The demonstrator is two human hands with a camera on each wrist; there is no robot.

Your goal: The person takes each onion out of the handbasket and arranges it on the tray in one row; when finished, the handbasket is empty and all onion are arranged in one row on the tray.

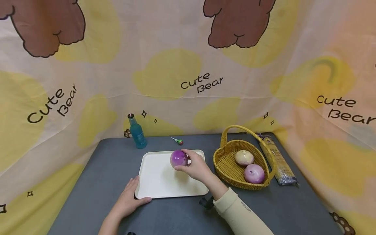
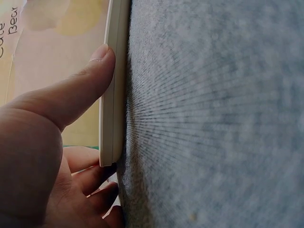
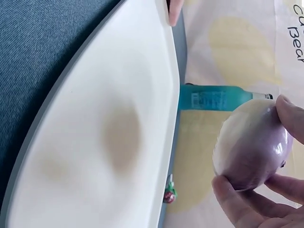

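In the head view, a purple onion is held over the white tray by my right hand, thumb on one side and fingers on the other. The right wrist view shows the onion whole, pale at one end and glossy purple at the other, with a soft shadow below on the tray. My left hand rests at the tray's near left corner, its thumb straight along the front edge. Seen from the left wrist, the thumb lies on the tray's rim and the other fingers reach around the corner.
Right of the tray stands a yellow wicker basket holding a pale onion and a purple onion. A long clear-wrapped packet lies beyond it. Behind the tray are a blue bottle and a lollipop.
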